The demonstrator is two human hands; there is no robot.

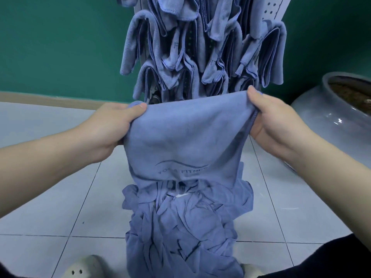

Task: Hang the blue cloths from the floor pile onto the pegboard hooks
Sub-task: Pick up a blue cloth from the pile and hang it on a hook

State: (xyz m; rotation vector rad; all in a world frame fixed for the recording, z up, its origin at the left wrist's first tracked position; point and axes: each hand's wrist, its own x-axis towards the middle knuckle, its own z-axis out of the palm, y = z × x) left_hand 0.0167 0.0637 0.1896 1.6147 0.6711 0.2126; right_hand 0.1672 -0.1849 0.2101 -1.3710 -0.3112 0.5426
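A blue cloth (pixel 186 137) with a printed logo hangs spread between my two hands above the floor. My left hand (pixel 112 125) grips its upper left corner, thumb on top. My right hand (pixel 275 119) pinches its upper right corner. Below it a pile of crumpled blue cloths (pixel 180 227) lies on the tiled floor, running toward my feet. Right behind the held cloth stands the white pegboard (pixel 271 7), nearly covered by several blue cloths (pixel 200 47) hung on its hooks; the hooks themselves are hidden.
A large grey ceramic pot (pixel 329 117) stands on the floor at the right, close to my right hand. A green wall (pixel 60 47) is behind the board. A beige shoe (pixel 84 266) shows at the bottom left, dark clothing at the bottom right.
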